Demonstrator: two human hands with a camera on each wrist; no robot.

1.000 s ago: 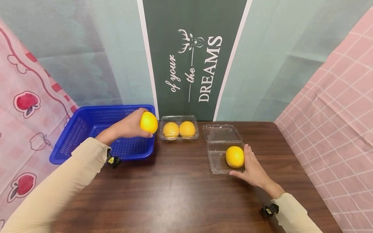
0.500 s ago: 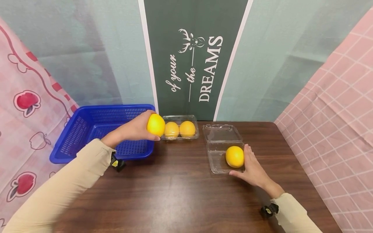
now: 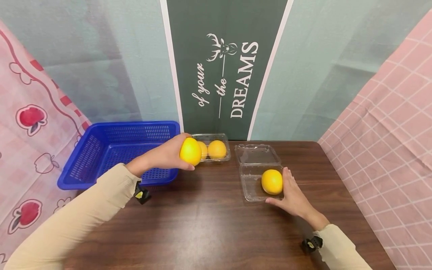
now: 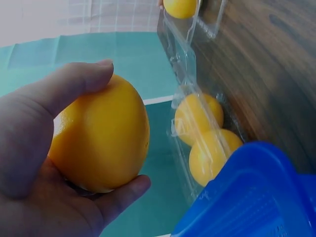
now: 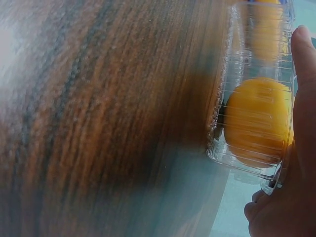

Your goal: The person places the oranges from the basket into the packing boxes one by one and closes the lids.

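Carrying the orange (image 3: 190,151) in the left hand (image 3: 165,154), curled snugly round it; aiming toward the open box (image 3: 251,183) at three o'clock, steadied by the flat right hand (image 3: 293,195).

1. A dark brown wooden table (image 3: 209,225) carries everything, its grain running left to right.
2. A blue plastic basket (image 3: 101,150) sits at the far left, hanging a little over the table's left edge.
3. Just right of it, at the far edge, lies a closed clear box (image 3: 221,137) with two oranges (image 3: 216,149) inside.
4. Right of centre stands an open clear clamshell box (image 3: 251,185), lid (image 3: 254,153) lying back, with one orange (image 3: 272,182) in its right side.
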